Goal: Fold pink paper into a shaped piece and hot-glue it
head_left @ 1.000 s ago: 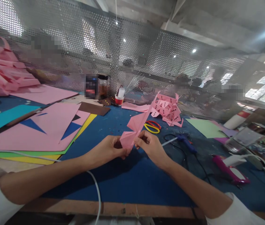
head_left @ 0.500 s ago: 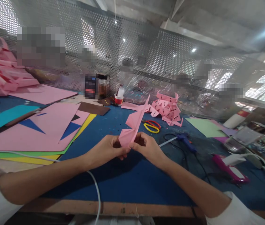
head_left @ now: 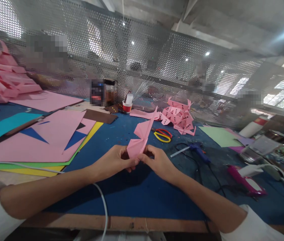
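A folded pink paper strip (head_left: 140,137) stands up from between both my hands, above the blue table mat (head_left: 136,194). My left hand (head_left: 113,160) pinches its lower end from the left. From the right, my right hand (head_left: 157,160) pinches the same end, fingers closed on the paper. The strip's free end rises up and to the right, with zigzag folds along it.
Pink, blue, green and yellow paper sheets (head_left: 43,137) lie at left. Red-and-yellow scissors (head_left: 163,135), a pile of dotted pink pieces (head_left: 179,115), a blue glue gun (head_left: 198,151) and a pink tool (head_left: 246,180) sit to the right. A perforated metal screen (head_left: 142,60) closes the back.
The strip has turned more edge-on and its free end has dropped lower. Both hands have shifted slightly closer together at its base.
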`<state>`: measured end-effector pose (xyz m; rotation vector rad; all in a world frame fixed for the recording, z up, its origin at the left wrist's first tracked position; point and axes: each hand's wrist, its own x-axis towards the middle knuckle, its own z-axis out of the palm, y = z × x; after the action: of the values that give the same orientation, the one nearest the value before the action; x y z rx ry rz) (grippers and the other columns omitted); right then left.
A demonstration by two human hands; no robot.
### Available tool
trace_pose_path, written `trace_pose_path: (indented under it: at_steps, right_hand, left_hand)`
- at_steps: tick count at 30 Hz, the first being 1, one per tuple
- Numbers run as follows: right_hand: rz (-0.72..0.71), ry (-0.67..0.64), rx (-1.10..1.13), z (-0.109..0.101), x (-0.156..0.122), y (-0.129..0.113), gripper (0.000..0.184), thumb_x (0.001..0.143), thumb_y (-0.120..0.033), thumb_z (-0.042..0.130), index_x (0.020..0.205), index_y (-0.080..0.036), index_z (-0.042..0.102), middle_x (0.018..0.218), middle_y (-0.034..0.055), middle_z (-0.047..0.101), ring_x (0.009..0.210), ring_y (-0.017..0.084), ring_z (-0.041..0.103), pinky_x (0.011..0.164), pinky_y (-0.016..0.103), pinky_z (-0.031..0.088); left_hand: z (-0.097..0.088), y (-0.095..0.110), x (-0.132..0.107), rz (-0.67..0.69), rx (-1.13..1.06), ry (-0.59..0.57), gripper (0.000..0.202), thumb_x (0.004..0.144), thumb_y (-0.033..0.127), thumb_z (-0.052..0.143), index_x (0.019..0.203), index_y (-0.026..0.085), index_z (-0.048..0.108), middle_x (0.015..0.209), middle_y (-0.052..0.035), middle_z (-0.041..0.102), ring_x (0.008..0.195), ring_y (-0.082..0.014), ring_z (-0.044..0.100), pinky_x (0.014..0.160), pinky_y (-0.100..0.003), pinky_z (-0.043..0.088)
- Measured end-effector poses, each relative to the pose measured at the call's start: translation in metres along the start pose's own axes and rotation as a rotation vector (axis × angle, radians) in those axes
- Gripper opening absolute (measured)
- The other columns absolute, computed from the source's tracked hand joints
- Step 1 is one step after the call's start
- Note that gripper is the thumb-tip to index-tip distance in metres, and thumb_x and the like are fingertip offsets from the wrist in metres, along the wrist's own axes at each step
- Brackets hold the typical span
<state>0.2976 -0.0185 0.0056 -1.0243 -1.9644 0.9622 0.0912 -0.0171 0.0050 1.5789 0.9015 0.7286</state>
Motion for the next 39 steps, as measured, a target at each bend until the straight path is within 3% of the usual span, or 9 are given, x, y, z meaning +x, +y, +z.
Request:
trace_pose_path:
  at_steps: [6, 19, 31, 35, 39]
  right_hand:
    - [-0.048, 0.019, -0.016, 0.0033, -0.0029, -0.0044, 0.027, 0.094, -0.042, 0.062, 0.098, -0.016, 0.066, 0.093, 0.0036, 0.069, 0.085, 0.018, 0.062, 0.078, 0.028, 0.047]
    - [-0.012, 0.041, 0.014, -0.0004, -0.001, -0.0016, 0.033, 0.095, -0.046, 0.059, 0.076, -0.019, 0.06, 0.072, -0.0021, 0.06, 0.071, 0.014, 0.056, 0.07, 0.026, 0.044]
    - [-0.006, 0.021, 0.11, -0.0016, -0.0011, -0.0042, 0.032, 0.097, -0.047, 0.055, 0.084, -0.019, 0.061, 0.076, -0.0008, 0.062, 0.073, 0.015, 0.059, 0.071, 0.026, 0.046]
    - [0.014, 0.04, 0.141, -0.0021, 0.0, -0.0025, 0.036, 0.096, -0.052, 0.056, 0.08, -0.019, 0.06, 0.073, -0.0012, 0.061, 0.07, 0.015, 0.059, 0.069, 0.026, 0.047]
    - [0.049, 0.048, 0.155, -0.0016, 0.0005, 0.0, 0.039, 0.093, -0.054, 0.059, 0.077, -0.019, 0.06, 0.069, -0.0019, 0.06, 0.064, 0.013, 0.058, 0.065, 0.026, 0.047]
  left_hand:
    - [0.0, -0.0032, -0.0002, 0.042, -0.007, -0.028, 0.034, 0.082, 0.046, 0.073, 0.082, 0.012, 0.067, 0.07, -0.001, 0.066, 0.063, -0.0128, 0.063, 0.06, -0.023, 0.053]
    - [0.0029, -0.0004, -0.0009, 0.024, 0.018, -0.055, 0.035, 0.083, 0.049, 0.071, 0.079, 0.014, 0.07, 0.068, -0.0006, 0.069, 0.065, -0.0137, 0.065, 0.062, -0.022, 0.053]
    - [0.0022, 0.0002, -0.0004, 0.035, 0.03, -0.053, 0.033, 0.083, 0.046, 0.071, 0.079, 0.014, 0.068, 0.065, 0.0005, 0.067, 0.061, -0.0122, 0.063, 0.059, -0.021, 0.051]
    - [0.0026, -0.0006, -0.0011, 0.029, 0.037, -0.083, 0.033, 0.083, 0.047, 0.071, 0.083, 0.014, 0.069, 0.063, 0.0007, 0.066, 0.059, -0.0119, 0.062, 0.057, -0.02, 0.05]
    - [0.004, 0.0024, -0.0021, -0.035, 0.039, -0.06, 0.037, 0.077, 0.05, 0.075, 0.077, 0.014, 0.068, 0.06, 0.0006, 0.065, 0.055, -0.0122, 0.061, 0.054, -0.021, 0.05]
